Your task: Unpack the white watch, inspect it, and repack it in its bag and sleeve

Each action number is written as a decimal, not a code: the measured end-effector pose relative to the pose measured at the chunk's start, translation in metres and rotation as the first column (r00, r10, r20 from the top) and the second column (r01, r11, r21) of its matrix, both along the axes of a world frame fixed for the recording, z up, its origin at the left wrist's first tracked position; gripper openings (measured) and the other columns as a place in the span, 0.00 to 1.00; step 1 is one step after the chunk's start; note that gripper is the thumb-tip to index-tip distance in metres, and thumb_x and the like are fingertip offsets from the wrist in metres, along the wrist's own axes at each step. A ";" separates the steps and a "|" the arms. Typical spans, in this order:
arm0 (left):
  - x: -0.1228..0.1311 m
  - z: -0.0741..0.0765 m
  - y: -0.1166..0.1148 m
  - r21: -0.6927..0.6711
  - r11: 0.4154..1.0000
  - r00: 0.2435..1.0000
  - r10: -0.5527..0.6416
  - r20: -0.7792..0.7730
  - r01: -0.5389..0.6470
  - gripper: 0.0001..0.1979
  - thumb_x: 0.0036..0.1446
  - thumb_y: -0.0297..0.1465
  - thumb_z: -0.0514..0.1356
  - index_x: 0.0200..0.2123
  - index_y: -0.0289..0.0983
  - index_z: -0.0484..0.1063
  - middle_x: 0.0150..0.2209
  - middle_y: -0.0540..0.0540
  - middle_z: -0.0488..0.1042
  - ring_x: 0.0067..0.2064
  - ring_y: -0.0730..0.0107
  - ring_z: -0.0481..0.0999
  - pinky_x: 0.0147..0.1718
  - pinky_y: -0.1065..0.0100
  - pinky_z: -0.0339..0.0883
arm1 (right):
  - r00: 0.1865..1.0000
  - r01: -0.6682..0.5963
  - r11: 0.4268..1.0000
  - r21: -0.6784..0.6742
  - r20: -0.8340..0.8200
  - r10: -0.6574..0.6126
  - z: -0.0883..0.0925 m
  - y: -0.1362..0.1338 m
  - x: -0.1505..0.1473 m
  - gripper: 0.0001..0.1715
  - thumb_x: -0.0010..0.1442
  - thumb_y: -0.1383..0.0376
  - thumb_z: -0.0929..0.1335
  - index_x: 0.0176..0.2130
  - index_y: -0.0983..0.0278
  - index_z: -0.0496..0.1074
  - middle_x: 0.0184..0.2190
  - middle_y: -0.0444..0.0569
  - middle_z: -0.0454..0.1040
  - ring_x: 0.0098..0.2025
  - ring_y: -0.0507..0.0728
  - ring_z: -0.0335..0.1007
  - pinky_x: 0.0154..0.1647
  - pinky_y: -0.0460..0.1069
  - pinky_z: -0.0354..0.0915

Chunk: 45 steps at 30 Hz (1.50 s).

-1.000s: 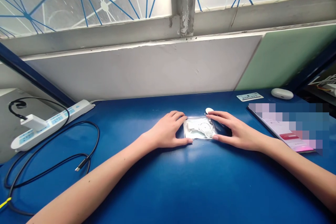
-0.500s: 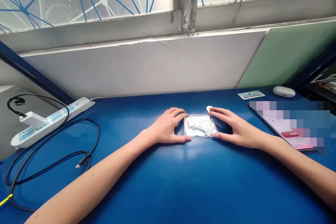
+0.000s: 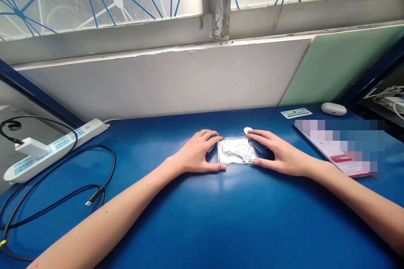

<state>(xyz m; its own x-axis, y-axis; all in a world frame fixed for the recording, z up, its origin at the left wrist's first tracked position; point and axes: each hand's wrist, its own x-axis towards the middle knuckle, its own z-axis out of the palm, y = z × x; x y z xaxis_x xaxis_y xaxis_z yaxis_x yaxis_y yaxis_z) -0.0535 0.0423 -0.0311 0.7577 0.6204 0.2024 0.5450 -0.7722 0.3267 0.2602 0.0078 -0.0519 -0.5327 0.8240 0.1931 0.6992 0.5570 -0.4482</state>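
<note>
A small clear plastic bag (image 3: pixel 235 151) with white parts and a coiled white cable inside lies flat on the blue table (image 3: pixel 202 218). My left hand (image 3: pixel 197 153) rests at its left edge, thumb and fingertips touching the bag. On the bag's right edge sits my right hand (image 3: pixel 279 153), its fingers curved over that side. Both hands bracket the bag with fingers apart, pressing it to the table rather than lifting it. A small white round piece (image 3: pixel 248 130) lies just behind the bag, near my right fingertips.
A white power strip (image 3: pixel 53 149) with a plugged white charger (image 3: pixel 28 147) and a looping black cable (image 3: pixel 63 193) lies at the left. A booklet (image 3: pixel 337 149), a white label (image 3: pixel 296 112) and a white oval case (image 3: pixel 333 109) are at the right. A white wall panel stands behind.
The view has shifted slightly, so everything sits a little more to the left. Both hands have stayed on the bag's edges and the bag has not moved on the table.
</note>
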 end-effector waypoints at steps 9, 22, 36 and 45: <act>0.001 0.000 0.000 0.000 1.000 0.999 0.015 -0.036 -0.015 0.40 0.52 0.54 0.66 0.62 0.38 0.66 0.62 0.36 0.67 0.64 0.46 0.63 0.63 0.49 0.60 | 1.000 -0.003 1.000 0.006 0.027 0.003 0.000 0.000 -0.001 0.43 0.62 0.46 0.68 0.69 0.59 0.58 0.69 0.60 0.59 0.69 0.72 0.56 0.65 0.67 0.60; 0.001 0.000 0.000 0.009 1.000 0.999 0.010 -0.039 -0.010 0.38 0.55 0.52 0.65 0.62 0.37 0.67 0.62 0.35 0.67 0.64 0.45 0.64 0.62 0.48 0.60 | 0.999 -0.008 0.999 0.037 0.051 0.006 0.002 -0.001 -0.002 0.42 0.64 0.46 0.66 0.69 0.60 0.57 0.68 0.61 0.60 0.68 0.72 0.57 0.64 0.68 0.62; 0.002 0.001 0.000 0.023 1.000 0.999 0.002 -0.044 -0.001 0.36 0.56 0.51 0.64 0.61 0.35 0.68 0.61 0.34 0.68 0.63 0.46 0.65 0.62 0.49 0.60 | 0.998 -0.031 0.999 0.041 0.063 0.029 0.002 -0.002 -0.001 0.46 0.61 0.46 0.68 0.70 0.59 0.55 0.69 0.60 0.58 0.69 0.74 0.55 0.64 0.69 0.60; 0.001 -0.001 0.000 0.030 1.000 1.000 -0.004 -0.004 0.004 0.37 0.53 0.52 0.66 0.61 0.37 0.67 0.61 0.36 0.68 0.63 0.46 0.65 0.62 0.49 0.61 | 0.998 -0.035 0.998 0.052 0.048 0.032 -0.002 0.000 0.000 0.48 0.61 0.46 0.69 0.71 0.58 0.53 0.70 0.60 0.57 0.70 0.73 0.53 0.65 0.69 0.59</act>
<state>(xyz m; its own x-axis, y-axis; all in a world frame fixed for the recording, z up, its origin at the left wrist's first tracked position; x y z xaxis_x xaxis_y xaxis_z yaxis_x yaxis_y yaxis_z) -0.0525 0.0424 -0.0324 0.7609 0.6113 0.2176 0.5435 -0.7836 0.3008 0.2598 0.0074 -0.0535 -0.5695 0.7948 0.2098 0.6992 0.6026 -0.3847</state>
